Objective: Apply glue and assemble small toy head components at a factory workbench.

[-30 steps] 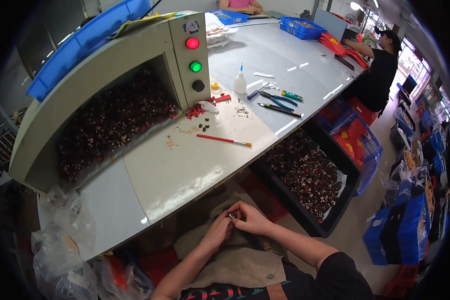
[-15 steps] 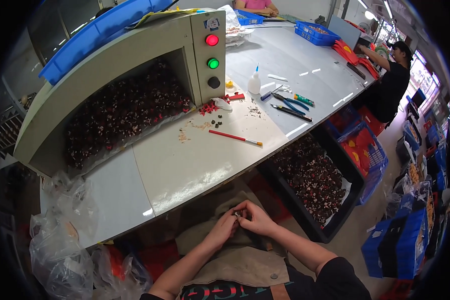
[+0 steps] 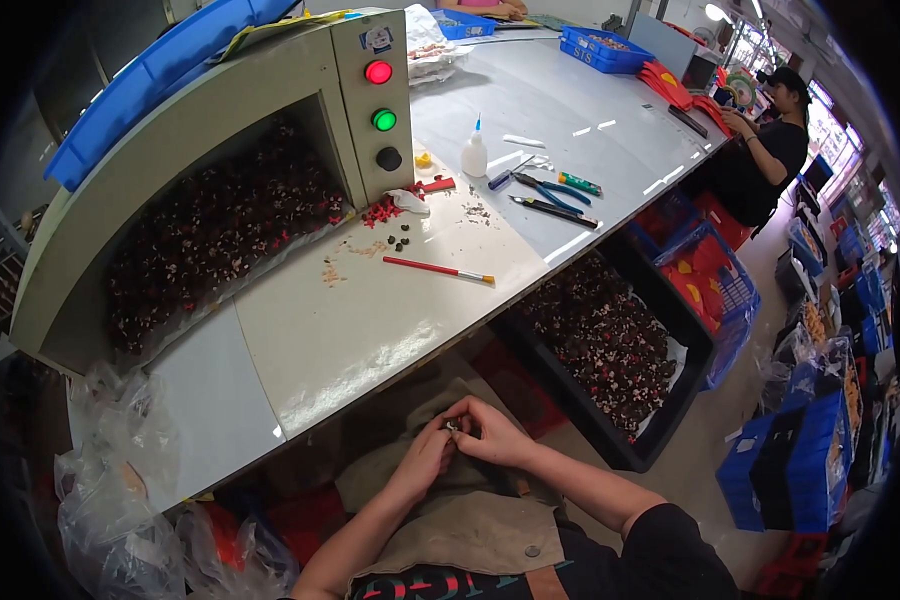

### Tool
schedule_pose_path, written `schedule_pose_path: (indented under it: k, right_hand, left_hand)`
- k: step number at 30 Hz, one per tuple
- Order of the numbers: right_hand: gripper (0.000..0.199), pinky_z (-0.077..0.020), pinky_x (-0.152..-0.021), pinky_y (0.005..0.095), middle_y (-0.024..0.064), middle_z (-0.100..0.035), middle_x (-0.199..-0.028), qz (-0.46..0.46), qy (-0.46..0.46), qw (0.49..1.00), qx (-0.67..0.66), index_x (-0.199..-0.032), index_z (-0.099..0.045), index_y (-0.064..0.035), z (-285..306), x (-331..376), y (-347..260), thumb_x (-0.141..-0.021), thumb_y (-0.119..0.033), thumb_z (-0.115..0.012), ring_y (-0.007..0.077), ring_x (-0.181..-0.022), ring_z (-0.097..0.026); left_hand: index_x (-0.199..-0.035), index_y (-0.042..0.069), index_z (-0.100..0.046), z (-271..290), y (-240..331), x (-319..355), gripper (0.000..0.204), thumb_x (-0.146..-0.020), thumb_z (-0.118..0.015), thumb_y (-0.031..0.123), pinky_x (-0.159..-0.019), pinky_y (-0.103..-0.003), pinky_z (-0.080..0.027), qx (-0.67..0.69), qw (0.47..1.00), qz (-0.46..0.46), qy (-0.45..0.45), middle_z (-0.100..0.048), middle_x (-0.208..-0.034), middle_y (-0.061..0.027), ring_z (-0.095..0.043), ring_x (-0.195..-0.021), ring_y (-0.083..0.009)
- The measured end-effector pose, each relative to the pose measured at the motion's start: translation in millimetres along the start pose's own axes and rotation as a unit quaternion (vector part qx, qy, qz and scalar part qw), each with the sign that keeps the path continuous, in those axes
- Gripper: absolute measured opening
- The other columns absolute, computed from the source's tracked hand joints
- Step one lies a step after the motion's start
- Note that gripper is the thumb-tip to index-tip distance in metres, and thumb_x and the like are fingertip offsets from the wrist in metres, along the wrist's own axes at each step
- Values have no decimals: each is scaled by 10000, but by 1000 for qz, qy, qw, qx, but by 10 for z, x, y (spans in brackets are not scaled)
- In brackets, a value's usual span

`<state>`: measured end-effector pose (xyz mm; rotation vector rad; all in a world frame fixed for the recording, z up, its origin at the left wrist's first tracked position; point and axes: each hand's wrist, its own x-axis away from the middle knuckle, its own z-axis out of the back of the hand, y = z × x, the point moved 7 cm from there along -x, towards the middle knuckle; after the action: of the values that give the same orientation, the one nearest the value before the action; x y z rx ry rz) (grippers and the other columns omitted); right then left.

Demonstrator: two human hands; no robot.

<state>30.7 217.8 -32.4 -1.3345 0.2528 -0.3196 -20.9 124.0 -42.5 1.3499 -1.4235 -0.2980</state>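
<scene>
My left hand and my right hand meet over my lap, below the table's front edge. Both are closed, fingertips pressed together around a tiny dark and whitish piece; its kind is too small to make out. On the table beyond lie a red-handled paintbrush and several small dark pieces. Farther right are pliers, a black-handled tool and a white squeeze bottle with a blue tip.
A beige arched machine with lit red and green buttons stands at left, heaped with small dark pieces. A black tray of similar pieces sits right, below the table. Blue crates line the right; clear plastic bags hang lower left. A co-worker sits far right.
The view has shifted slightly, so the table and machine appear farther left. My hands stay together on the tiny piece. The co-worker at far right has lowered an arm.
</scene>
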Motion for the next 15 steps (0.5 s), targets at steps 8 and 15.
schedule_pose_path:
  k: [8,15]
  right_hand:
    - [300,-428,-629,260,44,-521,-786,27,3,1000,0,-1036,-543,-8,-37,-12,-45,-772,-127,-624,109,-692,-481]
    - [309,-432,-633,266,48,-521,-792,20,3,1000,18,-1039,-548,-10,-31,-12,25,-764,-128,-622,117,-696,-484]
  left_hand:
    - [-1102,111,-518,27,20,34,265,-908,-360,198,-460,-188,-210,-1,1000,-19,-4,-342,-648,86,-277,-528,-17]
    - [-1120,115,-519,45,-27,19,278,-906,-355,181,-458,-187,-216,-1,1000,-15,3,-350,-650,84,-281,-528,-18]
